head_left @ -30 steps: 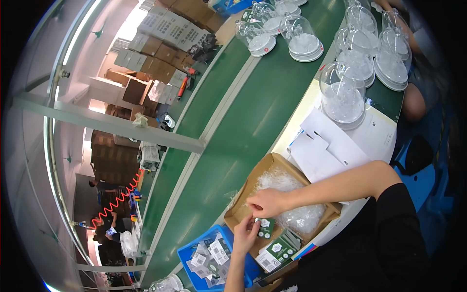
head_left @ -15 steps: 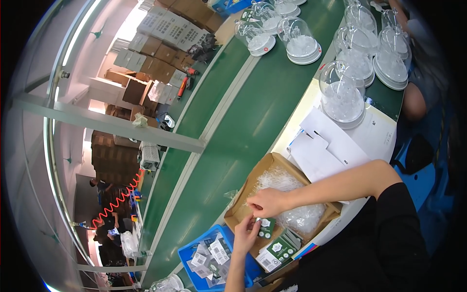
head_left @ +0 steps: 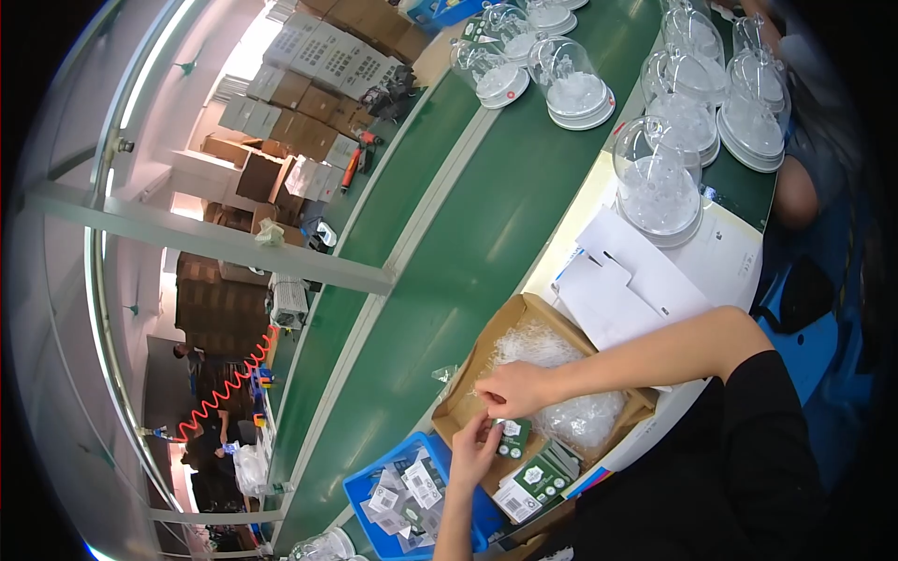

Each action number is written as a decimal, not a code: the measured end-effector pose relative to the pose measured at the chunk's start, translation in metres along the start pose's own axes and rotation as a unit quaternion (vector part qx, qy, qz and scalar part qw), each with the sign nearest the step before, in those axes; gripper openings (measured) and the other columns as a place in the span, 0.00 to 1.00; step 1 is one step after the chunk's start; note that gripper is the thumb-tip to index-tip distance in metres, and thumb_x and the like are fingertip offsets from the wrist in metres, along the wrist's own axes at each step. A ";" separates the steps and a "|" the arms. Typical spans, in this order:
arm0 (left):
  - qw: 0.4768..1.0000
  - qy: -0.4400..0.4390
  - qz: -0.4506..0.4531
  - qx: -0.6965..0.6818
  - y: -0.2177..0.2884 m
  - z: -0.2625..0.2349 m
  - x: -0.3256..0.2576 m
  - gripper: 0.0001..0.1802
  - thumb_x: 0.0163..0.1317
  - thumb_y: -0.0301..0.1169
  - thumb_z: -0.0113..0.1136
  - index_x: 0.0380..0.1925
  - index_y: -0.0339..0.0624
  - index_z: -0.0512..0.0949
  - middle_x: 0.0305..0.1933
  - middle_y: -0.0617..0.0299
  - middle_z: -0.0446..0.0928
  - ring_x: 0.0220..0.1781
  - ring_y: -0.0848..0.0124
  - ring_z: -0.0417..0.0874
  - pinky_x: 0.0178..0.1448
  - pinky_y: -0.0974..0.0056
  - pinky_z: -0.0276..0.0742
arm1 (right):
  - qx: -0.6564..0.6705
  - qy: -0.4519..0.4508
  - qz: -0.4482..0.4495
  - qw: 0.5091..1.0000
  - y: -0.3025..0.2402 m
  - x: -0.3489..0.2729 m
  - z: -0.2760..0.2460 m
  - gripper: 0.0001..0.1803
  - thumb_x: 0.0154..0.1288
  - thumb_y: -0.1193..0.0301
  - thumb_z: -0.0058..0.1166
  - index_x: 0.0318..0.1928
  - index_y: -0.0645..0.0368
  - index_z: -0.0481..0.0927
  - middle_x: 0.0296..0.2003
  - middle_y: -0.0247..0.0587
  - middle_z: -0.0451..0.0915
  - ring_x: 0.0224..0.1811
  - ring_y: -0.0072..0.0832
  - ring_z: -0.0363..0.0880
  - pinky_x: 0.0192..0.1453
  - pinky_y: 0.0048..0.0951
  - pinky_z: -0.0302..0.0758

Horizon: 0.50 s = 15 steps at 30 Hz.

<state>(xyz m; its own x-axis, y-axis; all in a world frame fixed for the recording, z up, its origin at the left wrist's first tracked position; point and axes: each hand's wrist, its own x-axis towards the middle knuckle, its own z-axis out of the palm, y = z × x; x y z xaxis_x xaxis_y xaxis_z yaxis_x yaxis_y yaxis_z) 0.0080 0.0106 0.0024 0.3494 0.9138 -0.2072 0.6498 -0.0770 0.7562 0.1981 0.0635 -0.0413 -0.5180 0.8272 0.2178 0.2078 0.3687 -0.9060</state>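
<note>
Over carton [head_left: 453,409], right hand [head_left: 516,389] above left hand [head_left: 474,451]; fingers curled, can't tell grip.

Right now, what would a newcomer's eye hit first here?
Probably the clear domes on white bases, clustered at the upper right beside and on the long green surface. Then the bright red coiled hose hanging at the left. Lower centre, the left hand and right hand close together over an open cardboard box.
</note>
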 end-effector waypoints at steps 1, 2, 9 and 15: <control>1.000 0.002 -0.006 -0.002 0.001 0.000 0.000 0.16 0.62 0.24 0.59 0.49 0.31 0.74 0.39 0.58 0.82 0.39 0.77 0.81 0.43 0.72 0.77 | -0.001 -0.002 0.001 1.000 0.000 0.000 0.000 0.09 0.52 0.64 0.53 0.27 0.56 0.73 0.22 0.42 0.78 0.26 0.43 0.78 0.31 0.42 0.73; 1.000 0.005 -0.012 -0.004 0.002 0.001 0.000 0.14 0.61 0.23 0.59 0.47 0.29 0.75 0.40 0.58 0.82 0.40 0.76 0.81 0.45 0.72 0.77 | 0.000 -0.003 0.001 1.000 0.000 0.000 0.000 0.09 0.52 0.64 0.53 0.27 0.56 0.73 0.22 0.42 0.78 0.26 0.43 0.78 0.31 0.42 0.73; 1.000 -0.001 0.011 -0.006 -0.005 0.000 0.000 0.18 0.62 0.25 0.59 0.52 0.33 0.73 0.39 0.58 0.82 0.37 0.77 0.81 0.42 0.72 0.77 | -0.003 -0.012 0.004 1.000 0.000 0.000 0.000 0.09 0.52 0.64 0.53 0.27 0.56 0.73 0.22 0.43 0.78 0.27 0.43 0.78 0.31 0.42 0.73; 1.000 0.000 -0.012 -0.021 0.004 0.001 0.000 0.15 0.62 0.23 0.59 0.49 0.30 0.74 0.41 0.58 0.82 0.40 0.77 0.81 0.45 0.72 0.77 | -0.001 -0.005 0.000 1.000 0.000 0.000 0.000 0.09 0.52 0.64 0.53 0.27 0.56 0.73 0.22 0.43 0.78 0.27 0.44 0.78 0.32 0.43 0.73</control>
<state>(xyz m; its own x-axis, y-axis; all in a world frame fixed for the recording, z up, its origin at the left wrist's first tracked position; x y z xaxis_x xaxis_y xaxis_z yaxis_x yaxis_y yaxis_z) 0.0110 0.0102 0.0051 0.3339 0.9155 -0.2246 0.6287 -0.0388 0.7767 0.1981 0.0634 -0.0411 -0.5256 0.8233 0.2143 0.2094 0.3693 -0.9054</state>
